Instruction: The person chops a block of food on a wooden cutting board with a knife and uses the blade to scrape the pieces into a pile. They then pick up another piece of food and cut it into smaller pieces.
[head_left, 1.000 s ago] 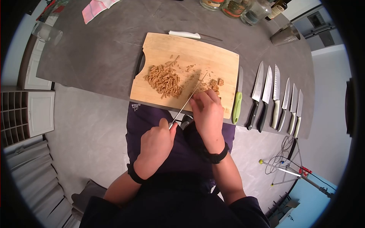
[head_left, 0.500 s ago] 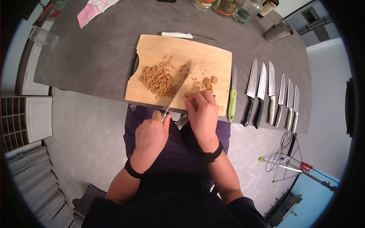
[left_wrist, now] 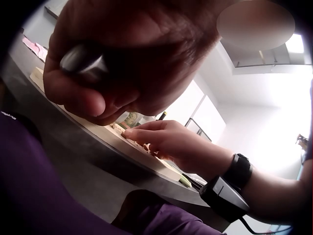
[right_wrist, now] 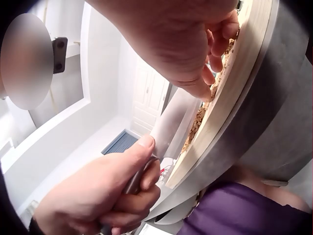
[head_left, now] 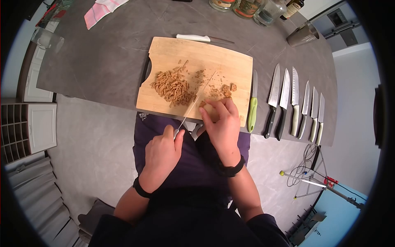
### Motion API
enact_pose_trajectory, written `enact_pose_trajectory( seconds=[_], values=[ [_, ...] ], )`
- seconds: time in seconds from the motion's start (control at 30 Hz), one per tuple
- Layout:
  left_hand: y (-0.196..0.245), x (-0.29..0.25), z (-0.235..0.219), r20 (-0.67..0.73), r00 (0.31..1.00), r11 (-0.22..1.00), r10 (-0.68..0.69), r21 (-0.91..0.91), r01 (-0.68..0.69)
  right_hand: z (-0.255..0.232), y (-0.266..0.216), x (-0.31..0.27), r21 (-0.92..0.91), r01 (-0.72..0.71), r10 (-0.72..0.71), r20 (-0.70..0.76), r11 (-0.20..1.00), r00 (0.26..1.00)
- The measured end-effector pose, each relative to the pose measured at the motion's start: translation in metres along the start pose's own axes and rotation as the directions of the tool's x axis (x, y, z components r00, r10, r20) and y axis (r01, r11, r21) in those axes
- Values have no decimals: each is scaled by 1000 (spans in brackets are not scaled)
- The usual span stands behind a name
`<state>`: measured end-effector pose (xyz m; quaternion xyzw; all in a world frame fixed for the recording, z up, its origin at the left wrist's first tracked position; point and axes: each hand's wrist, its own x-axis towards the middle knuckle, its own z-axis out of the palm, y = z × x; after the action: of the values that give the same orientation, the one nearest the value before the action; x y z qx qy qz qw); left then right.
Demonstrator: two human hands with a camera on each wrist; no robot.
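My left hand (head_left: 161, 154) grips the knife handle (head_left: 176, 133) below the board's near edge. The long blade (head_left: 193, 105) slants up over the cutting board (head_left: 164, 47), between a pile of thin brown strips (head_left: 170, 87) and my right hand (head_left: 224, 129). At the board's near side, the right thumb and curled fingers hold a small brown piece (head_left: 202, 104). In the right wrist view the right hand (right_wrist: 181, 49) reaches down to the board (right_wrist: 234, 95), with the left hand (right_wrist: 107, 188) round the handle. Brown chunks (head_left: 226, 89) lie beyond the right fingers.
A white-handled knife (head_left: 193, 38) lies behind the board, a green-handled one (head_left: 252, 115) along its right side. Several more knives (head_left: 295, 103) lie further right. Bottles (head_left: 247, 7) and a metal cup (head_left: 303, 33) stand at the back; a pink cloth (head_left: 98, 12) lies back left.
Relative to the board, the right hand has shifted slightly left and its fingers have spread a little. The blade has moved left and changed its tilt, still gripped by the left hand.
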<state>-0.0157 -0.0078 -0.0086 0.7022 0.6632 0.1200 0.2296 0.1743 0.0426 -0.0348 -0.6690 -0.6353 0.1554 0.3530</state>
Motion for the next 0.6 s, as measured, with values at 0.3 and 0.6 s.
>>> enact_pose_trajectory(
  seconds=[0.3,0.6],
  values=[
    [4,0,1,36,999,999,36,-18,-36,3,1,1,-19,-8,9,19,1000,1000],
    [5,0,2,47,998,999,36,2,-36,1,-1,6,-17,-21,22,51,1000,998]
  ],
)
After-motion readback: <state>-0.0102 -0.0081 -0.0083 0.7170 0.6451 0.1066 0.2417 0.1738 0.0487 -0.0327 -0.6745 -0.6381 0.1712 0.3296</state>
